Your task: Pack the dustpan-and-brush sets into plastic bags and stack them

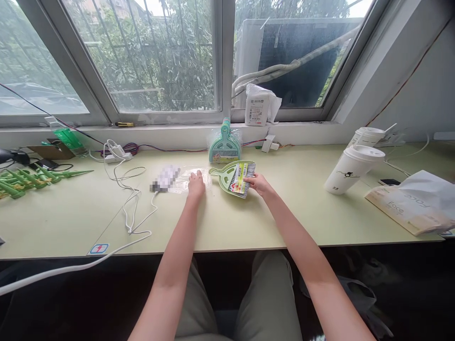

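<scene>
Green dustpan (225, 182), back from the front edge of the bench (227, 232); right hand (261, 184), fingers pinching its brush (250, 169), likely for steadiness; left hand (196, 184) touches clear plastic (182, 181), grip unclear.

A pale yellow-green counter (234, 227) carries, from left to right, a cluster of green pieces (41, 181), a looping white cable (71, 269), a pixelated object (165, 178), a flat clear plastic sleeve (183, 184), some wrapped teal dustpans (225, 142) at the back, two white lidded cups (350, 173) and a tissue pack (408, 206).
</scene>
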The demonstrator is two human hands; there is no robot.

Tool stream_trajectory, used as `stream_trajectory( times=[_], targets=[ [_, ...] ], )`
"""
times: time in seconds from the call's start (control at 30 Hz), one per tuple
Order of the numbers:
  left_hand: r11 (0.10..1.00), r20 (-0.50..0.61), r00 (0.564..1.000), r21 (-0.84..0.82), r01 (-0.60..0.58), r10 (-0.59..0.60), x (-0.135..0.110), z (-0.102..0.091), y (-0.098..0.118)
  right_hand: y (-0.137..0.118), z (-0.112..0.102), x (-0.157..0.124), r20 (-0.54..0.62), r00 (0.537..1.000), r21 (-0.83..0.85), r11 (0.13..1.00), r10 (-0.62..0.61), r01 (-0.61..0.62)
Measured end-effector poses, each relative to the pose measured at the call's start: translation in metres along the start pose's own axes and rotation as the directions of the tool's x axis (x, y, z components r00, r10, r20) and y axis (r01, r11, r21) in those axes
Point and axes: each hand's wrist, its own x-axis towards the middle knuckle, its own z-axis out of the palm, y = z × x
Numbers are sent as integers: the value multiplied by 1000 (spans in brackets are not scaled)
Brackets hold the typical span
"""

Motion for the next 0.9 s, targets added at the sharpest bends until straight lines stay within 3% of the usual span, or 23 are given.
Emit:
stream_trajectory(
  times=[0.1,0.2,0.47,0.63,0.9],
  targets=[
    [991,43,999,129,27,-33,-2,-4,1,-2,6,-4,4,1000,4,1000,27,-27],
    [988,67,998,156,12,-22,-2,-5,0,-2,14,-9,32,999,27,999,35,-36],
    [990,-20,990,21,-138,138,4,2,0,-1,16,-11,-3,1000,-2,1000,9,-9],
    [918,-66,917,-38,-396,393,1,3,10,2,11,-5,-22,999,-14,1000,-27,26],
    [831,-170,856,-210,-516,488,-15,10,41,11,21,-5,18,994,22,994,-106,105]
  ],
)
